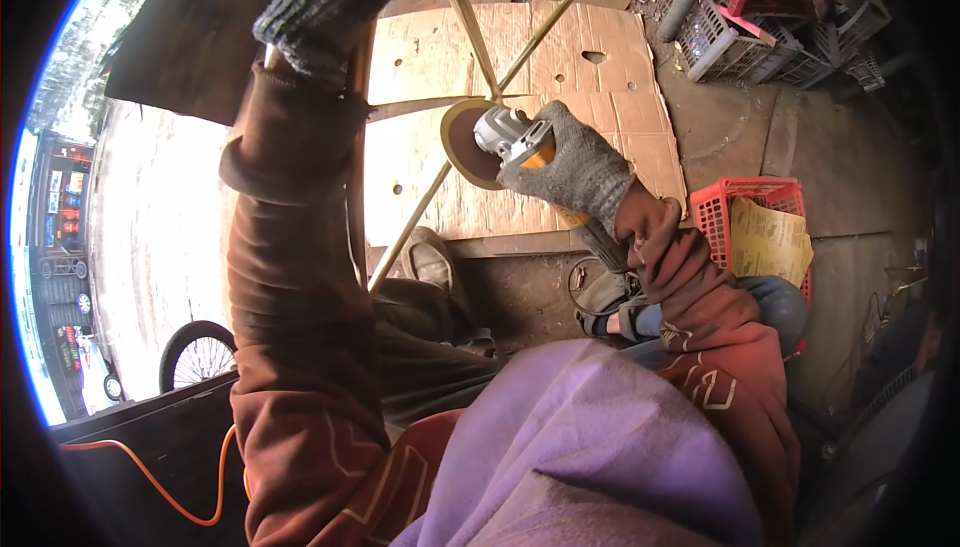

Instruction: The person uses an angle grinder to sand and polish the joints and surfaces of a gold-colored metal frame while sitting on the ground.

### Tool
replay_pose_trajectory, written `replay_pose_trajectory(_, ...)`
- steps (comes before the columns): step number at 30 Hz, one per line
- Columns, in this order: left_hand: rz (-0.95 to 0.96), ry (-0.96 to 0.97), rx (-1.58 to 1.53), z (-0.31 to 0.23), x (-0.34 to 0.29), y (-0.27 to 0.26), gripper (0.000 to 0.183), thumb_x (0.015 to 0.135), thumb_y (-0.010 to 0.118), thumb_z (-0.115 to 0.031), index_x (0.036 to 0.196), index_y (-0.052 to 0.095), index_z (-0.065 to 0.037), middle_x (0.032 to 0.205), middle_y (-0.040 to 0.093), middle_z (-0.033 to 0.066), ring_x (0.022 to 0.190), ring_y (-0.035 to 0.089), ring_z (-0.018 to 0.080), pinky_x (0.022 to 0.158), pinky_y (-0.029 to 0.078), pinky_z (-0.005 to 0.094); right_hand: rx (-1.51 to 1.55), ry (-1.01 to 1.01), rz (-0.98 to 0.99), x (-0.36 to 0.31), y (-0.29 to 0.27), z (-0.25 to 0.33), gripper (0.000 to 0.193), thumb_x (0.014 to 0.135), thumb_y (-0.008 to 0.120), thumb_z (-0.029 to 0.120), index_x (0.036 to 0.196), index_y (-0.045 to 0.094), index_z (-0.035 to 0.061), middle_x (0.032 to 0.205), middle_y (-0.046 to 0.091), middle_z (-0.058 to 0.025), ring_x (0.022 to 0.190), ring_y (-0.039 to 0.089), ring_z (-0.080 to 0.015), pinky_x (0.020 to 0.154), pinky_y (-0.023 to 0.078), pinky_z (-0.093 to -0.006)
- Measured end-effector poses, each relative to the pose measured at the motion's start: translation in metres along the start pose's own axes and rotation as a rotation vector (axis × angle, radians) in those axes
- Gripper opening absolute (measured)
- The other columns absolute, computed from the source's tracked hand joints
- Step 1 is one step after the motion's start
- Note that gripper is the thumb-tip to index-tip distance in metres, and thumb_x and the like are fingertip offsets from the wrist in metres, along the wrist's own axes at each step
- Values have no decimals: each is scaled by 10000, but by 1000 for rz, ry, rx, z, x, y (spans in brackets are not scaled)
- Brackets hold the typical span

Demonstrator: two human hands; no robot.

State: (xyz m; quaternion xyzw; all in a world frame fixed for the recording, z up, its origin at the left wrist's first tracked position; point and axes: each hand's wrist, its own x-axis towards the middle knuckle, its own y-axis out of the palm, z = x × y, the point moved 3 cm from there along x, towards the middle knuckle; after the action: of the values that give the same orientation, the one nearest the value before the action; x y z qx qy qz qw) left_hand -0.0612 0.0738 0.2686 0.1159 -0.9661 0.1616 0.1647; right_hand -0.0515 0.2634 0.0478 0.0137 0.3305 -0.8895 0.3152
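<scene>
Grey knit gloves cover both hands, held apart. My right hand (572, 159), towards one o'clock, is wrapped round an angle grinder (512, 134), its disc (462, 143) near crossing thin strips (468, 22) over cardboard (632, 109) at twelve. My left hand (340, 2), at eleven, is cropped; I cannot tell its grip.

Red basket (711, 213) holding yellow sheet (768, 241); spoked wheel (200, 355).
</scene>
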Motion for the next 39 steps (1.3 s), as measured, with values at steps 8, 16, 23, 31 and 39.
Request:
replay_pose_trajectory(8, 47, 52, -106, -2, -9, 6, 236, 939, 640, -121, 1078, 646, 69, 816, 665, 102, 701, 681, 189, 508, 552, 273, 66, 13, -7, 1, -15, -18, 761, 632, 934, 401, 1153, 548, 2, 1012, 663, -129, 913, 645, -189, 823, 530, -341)
replay_pose_trajectory(16, 118, 60, -83, -3, -10, 10, 234, 936, 647, -124, 1069, 644, 68, 808, 678, 109, 665, 670, 186, 510, 548, 272, 124, 49, 23, 1, -15, -22, 791, 621, 927, 437, 1157, 545, -2, 1028, 665, -157, 934, 657, -209, 822, 538, -355)
replay_pose_trajectory(23, 10, 31, -18, -5, -8, 5, 273, 916, 630, -139, 1103, 638, 60, 845, 648, 97, 723, 675, 187, 540, 556, 284, 87, 34, -147, -2, -3, -52, 636, 660, 929, 352, 1048, 533, 41, 941, 640, -110, 857, 614, -167, 772, 522, -330)
replay_pose_trajectory(31, -32, 42, -12, 16, 4, -20, 296, 941, 655, -184, 1125, 632, 47, 833, 651, 104, 713, 700, 215, 525, 576, 294, 335, -18, -40, -22, 51, -25, 702, 674, 924, 335, 1160, 516, 36, 1074, 665, -126, 989, 645, -188, 857, 540, -330)
replay_pose_trajectory(39, -126, 14, 17, 41, 15, -50, 305, 951, 641, -191, 1133, 615, 53, 798, 675, 150, 663, 704, 256, 490, 571, 327, 936, -68, -125, 27, 89, -52, 547, 724, 909, 239, 1073, 529, 56, 971, 682, -86, 859, 687, -165, 765, 585, -306)
